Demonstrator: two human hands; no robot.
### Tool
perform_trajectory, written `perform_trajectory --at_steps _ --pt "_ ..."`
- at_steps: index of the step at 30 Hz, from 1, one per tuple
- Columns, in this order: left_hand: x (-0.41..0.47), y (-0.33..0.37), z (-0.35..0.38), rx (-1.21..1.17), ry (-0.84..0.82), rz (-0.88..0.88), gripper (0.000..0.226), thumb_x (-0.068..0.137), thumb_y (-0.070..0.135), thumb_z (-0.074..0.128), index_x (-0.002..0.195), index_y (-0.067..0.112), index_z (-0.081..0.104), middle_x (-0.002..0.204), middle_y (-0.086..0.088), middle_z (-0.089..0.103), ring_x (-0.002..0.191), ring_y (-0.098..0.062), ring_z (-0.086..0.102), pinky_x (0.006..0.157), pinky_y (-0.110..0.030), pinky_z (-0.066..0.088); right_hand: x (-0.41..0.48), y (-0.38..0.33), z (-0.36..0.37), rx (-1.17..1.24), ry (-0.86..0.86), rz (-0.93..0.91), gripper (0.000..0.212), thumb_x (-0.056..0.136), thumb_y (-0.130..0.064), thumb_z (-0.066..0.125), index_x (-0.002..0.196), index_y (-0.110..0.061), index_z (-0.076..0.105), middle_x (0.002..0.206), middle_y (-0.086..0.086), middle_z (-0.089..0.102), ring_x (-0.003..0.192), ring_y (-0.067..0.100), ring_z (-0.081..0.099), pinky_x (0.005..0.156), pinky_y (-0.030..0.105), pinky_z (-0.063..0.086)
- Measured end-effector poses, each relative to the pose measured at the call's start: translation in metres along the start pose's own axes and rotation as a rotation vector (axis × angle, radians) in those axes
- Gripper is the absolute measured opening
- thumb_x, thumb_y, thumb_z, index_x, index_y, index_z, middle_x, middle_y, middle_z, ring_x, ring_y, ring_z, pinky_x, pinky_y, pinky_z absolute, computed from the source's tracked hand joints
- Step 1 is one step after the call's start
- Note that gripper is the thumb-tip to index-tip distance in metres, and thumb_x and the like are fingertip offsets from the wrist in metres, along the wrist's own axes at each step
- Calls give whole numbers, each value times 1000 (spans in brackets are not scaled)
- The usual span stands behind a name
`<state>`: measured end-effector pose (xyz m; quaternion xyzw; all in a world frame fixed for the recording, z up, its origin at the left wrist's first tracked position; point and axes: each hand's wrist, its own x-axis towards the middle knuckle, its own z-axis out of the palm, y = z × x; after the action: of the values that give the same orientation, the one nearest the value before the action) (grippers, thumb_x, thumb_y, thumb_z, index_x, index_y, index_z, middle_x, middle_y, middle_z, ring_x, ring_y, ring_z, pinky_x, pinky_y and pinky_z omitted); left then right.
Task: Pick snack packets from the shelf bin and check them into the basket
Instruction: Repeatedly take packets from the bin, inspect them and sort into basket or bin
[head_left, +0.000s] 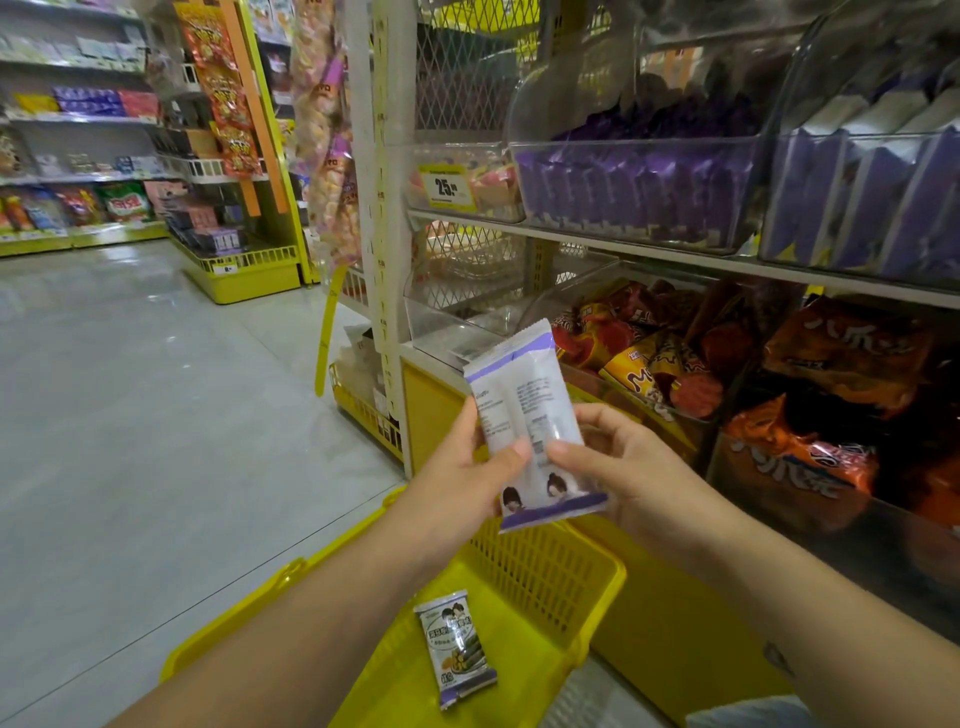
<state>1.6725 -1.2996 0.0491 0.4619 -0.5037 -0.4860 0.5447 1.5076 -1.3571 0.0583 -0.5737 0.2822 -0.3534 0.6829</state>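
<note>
Purple-and-white packet (530, 410) held in both hands above the basket (540, 566), printed back turned up for a check.

The left hand (457, 480) and right hand (628, 467) each pinch the packet's lower half, thumbs pressed on the printed back and the other fingers (605, 415) curled behind it, so the fine print faces the person. That grip looks chosen for reading the label rather than for carrying. The packet stands nearly upright, tilted a little, not touching the basket and roughly over its far wall, so dropping it in should be a short move once the check is done. A second packet (460, 647) already lies face up on the basket floor. The bin (639, 187) of similar purple packets sits on the upper shelf to the right, well apart from both hands.
</note>
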Motion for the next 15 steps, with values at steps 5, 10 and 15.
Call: perform_trajectory --at_steps 5,10,15 --pt "2 -3 -3 45 -67 -32 58 95 14 59 130 54 37 119 18 66 109 -6 65 87 -34 56 -5 1 9 -76 -52 -83 42 80 -22 63 121 -19 59 115 5 70 104 27 68 87 44 56" --pt "2 -3 0 165 -42 -15 81 84 -1 61 146 38 27 109 17 70 102 -8 69 89 -38 57 -7 1 12 -242 -27 -195 33 86 -17 62 117 -27 62 109 -3 73 98 17 70 76 25 58" --pt "2 -5 0 90 9 13 63 82 -8 56 123 39 51 104 11 72 99 -15 70 80 -39 60 -6 3 16 -288 -14 -216 36 88 -11 63 121 -26 61 107 -5 73 95 14 71 75 23 56"
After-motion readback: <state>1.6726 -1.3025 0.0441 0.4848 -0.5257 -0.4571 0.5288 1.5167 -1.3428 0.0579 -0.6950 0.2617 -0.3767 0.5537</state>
